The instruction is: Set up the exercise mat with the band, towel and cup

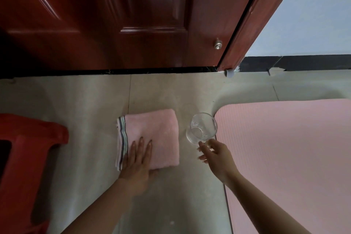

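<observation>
Beside the mat (284, 148), flat left hand (138, 159) is steadying towel (152, 133) while right hand (216, 156) is pinching cup (202, 129) low; keep it upright.

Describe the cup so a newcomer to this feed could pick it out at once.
Below the dark red door, a pink exercise mat lies on the tiled floor at the right. Just off its rounded corner, between it and a folded pink towel, is the cup, pinched by the right hand. It is the only clear glass thing; both neighbours are pink.
</observation>
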A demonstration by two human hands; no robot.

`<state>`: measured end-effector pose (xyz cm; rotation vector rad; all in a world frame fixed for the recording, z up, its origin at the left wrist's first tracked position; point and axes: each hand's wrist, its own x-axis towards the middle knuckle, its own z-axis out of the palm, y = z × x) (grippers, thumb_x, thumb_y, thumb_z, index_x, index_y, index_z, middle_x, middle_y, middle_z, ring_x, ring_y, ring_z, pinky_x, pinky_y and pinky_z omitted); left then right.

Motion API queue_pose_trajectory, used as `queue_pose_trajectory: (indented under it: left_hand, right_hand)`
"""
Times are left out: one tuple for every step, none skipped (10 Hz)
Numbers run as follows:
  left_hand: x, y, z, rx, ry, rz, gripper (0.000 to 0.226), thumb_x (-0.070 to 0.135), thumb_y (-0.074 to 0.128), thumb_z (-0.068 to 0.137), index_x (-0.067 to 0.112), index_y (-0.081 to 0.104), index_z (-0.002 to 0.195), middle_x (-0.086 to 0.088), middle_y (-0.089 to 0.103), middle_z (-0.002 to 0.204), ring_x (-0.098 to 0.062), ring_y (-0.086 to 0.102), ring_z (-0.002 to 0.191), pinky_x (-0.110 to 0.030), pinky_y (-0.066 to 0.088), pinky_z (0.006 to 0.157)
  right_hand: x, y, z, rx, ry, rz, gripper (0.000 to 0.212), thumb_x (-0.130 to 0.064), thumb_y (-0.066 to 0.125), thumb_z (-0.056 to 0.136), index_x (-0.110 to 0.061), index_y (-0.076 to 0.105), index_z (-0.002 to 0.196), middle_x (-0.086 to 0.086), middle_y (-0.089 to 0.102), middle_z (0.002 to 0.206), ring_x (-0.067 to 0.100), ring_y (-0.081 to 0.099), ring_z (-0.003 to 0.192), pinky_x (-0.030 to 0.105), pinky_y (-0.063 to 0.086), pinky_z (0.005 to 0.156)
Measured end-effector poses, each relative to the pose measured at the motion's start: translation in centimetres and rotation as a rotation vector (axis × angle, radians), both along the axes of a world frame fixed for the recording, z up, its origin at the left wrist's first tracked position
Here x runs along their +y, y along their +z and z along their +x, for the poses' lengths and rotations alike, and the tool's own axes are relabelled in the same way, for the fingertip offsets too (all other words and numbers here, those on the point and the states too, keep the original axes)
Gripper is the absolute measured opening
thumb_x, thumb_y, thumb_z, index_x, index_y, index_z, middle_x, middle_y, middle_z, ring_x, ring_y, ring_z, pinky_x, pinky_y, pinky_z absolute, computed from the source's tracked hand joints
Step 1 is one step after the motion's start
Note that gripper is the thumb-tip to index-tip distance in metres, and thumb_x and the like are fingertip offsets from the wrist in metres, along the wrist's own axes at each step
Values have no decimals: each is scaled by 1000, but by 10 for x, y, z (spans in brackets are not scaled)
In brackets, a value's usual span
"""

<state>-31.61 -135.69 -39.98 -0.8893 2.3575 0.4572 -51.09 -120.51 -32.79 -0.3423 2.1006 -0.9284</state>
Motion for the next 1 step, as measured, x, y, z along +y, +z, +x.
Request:
queue_pose_trajectory:
  left_hand:
    - [4, 4, 4, -3, 13, 53, 106, 83, 5, 71, 11, -35, 138, -4, -46, 145, -27, -40, 132, -52, -2, 118]
  right_hand:
    - [3, 25, -23, 119, 170, 153, 37, -41, 66, 88, -13, 64, 112, 1, 70, 108, 20, 67, 96, 34, 53, 83]
